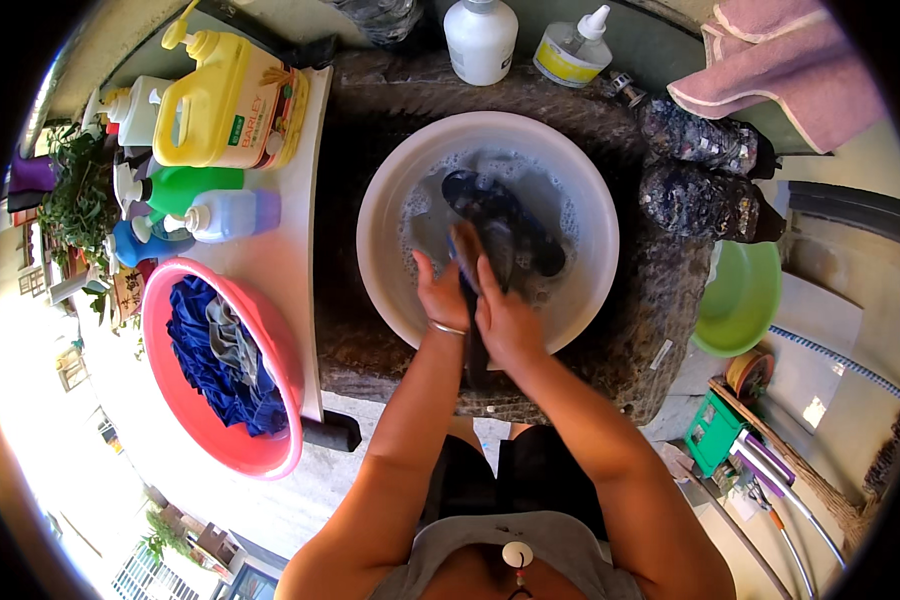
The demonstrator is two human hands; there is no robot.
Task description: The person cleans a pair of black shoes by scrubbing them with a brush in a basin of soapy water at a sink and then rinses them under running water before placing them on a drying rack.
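A white basin (pixel 370 235) holds grey, sudsy water, and a dark slipper (pixel 535 230) lies in it. Over the basin's near side, my left hand (pixel 442 295) and my right hand (pixel 505 320) close on a long, dark, flat thing (pixel 466 255) held edge-on between them. It looks like a second slipper, but its outline is mostly hidden by my hands. My left thumb sticks out to the side. My right fingers point forward along the thing.
A worn dark slab (pixel 650 320) carries the basin, dark stained shoes (pixel 695 150), a white bottle (pixel 480 45) and a squeeze bottle (pixel 573 50). At left stand a yellow jug (pixel 195 120), pump bottles (pixel 235 215) and a pink basin (pixel 295 400) of clothes. A green basin (pixel 745 300) is right.
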